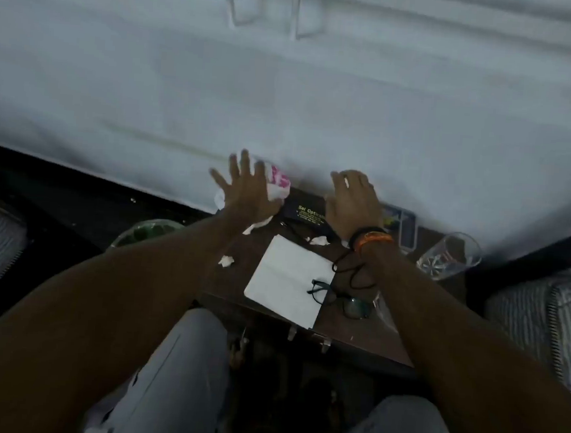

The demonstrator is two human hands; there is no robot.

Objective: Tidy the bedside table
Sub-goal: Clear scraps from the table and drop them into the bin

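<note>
A small dark wooden bedside table [363,333] stands against a white wall. My left hand [245,190] hovers with fingers spread over a white and pink crumpled wrapper [278,182] at the table's back left corner. My right hand [354,204] hangs palm down with fingers apart over the back of a black spectacle case [306,214]. A white notebook [286,280] lies in the middle, with black-framed glasses [339,299] on its right edge. Small scraps of crumpled paper [226,261] lie on the left part of the top.
A clear drinking glass [450,256] lies tipped at the table's right edge. A blue card or packet [402,224] sits behind my right wrist. A green-filled round bin [147,233] stands left of the table. Striped bedding [540,322] flanks both sides.
</note>
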